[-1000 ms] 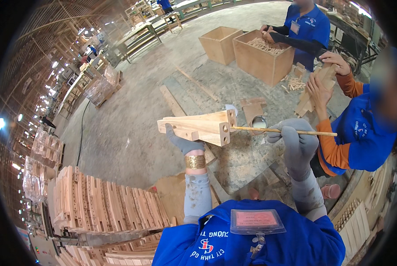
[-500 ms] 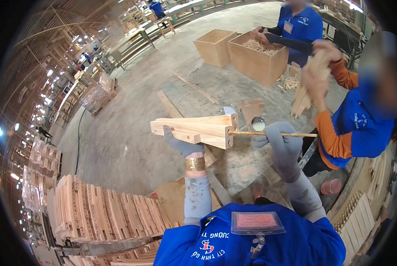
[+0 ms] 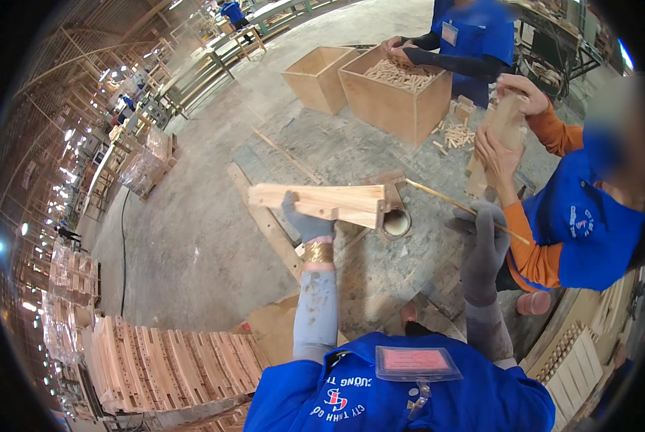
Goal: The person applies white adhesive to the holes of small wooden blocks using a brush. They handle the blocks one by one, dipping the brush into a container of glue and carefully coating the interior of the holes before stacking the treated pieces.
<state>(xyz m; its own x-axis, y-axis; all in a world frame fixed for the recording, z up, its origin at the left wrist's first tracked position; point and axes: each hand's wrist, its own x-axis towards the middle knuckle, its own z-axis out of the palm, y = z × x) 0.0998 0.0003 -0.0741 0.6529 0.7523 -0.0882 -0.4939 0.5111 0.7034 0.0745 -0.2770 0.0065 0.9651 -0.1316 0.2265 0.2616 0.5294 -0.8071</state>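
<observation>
My left hand (image 3: 309, 222), in a grey glove, is wrapped round pale wooden pieces (image 3: 351, 200), which lie lengthwise with their drilled ends toward the right. A thin wooden stick (image 3: 437, 193) is gripped in my gloved right hand (image 3: 482, 229). Its tip points up and left, a little apart from the ends of the pieces. Below and just right of those ends stands an open can (image 3: 396, 222) with whitish liquid inside.
A co-worker in orange sleeves (image 3: 549, 237) holds wooden pieces (image 3: 502, 137) close on my right. Another reaches into a wooden bin (image 3: 391, 108) of dowels, beside a second bin (image 3: 315, 81). Stacked wooden parts (image 3: 171, 363) stand at the lower left. A plank (image 3: 265, 223) lies on the floor.
The stick's tip has come away from the drilled end of the pieces; my right hand moved right and tilted the stick. The wooden pieces have turned slightly in my left hand.
</observation>
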